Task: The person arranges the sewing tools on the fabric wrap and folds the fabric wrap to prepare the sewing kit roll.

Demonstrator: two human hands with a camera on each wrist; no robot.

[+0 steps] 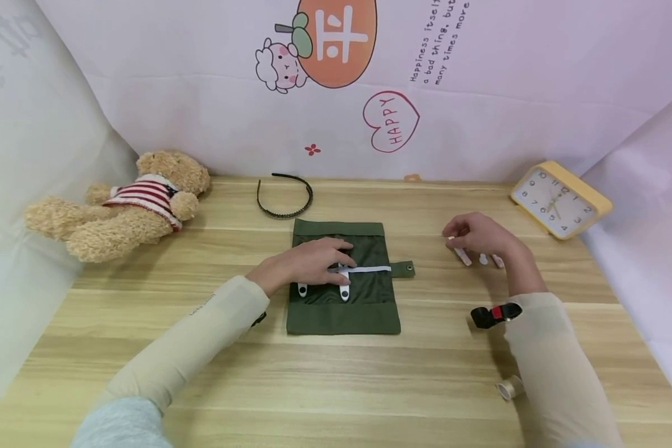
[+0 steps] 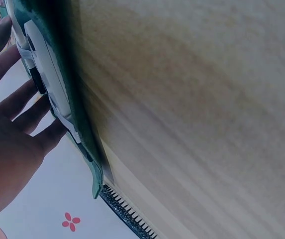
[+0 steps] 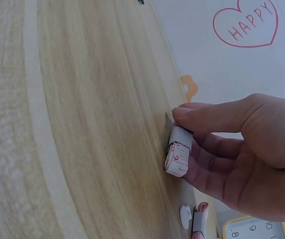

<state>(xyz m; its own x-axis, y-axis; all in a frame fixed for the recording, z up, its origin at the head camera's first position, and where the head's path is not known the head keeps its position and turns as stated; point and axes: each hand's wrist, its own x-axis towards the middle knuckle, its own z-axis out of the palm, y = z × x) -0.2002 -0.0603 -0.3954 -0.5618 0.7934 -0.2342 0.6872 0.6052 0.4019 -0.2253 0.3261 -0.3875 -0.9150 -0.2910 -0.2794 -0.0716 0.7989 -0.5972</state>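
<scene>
My left hand (image 1: 319, 261) rests with spread fingers on an unrolled dark green fabric pouch (image 1: 344, 320), over its white elastic strap (image 1: 372, 269). Two white tools with dark round dots lie on the pouch: one tool (image 1: 344, 292) is below my fingers, the other (image 1: 302, 290) near its left edge. The hand hides their upper parts. At the right, my right hand (image 1: 481, 236) pinches a folded white tape measure (image 3: 178, 152) with red markings, wrapped in a pale band. Beside it lie a small white piece (image 3: 185, 216) and another banded bundle (image 3: 200, 221).
A teddy bear (image 1: 140, 205) lies at the back left. Behind the pouch is a black headband (image 1: 310, 198). A yellow clock (image 1: 560, 199) stands at the back right. Near my right forearm lies a thread spool (image 1: 509, 388). A snap tab (image 1: 403, 269) sticks out from the pouch.
</scene>
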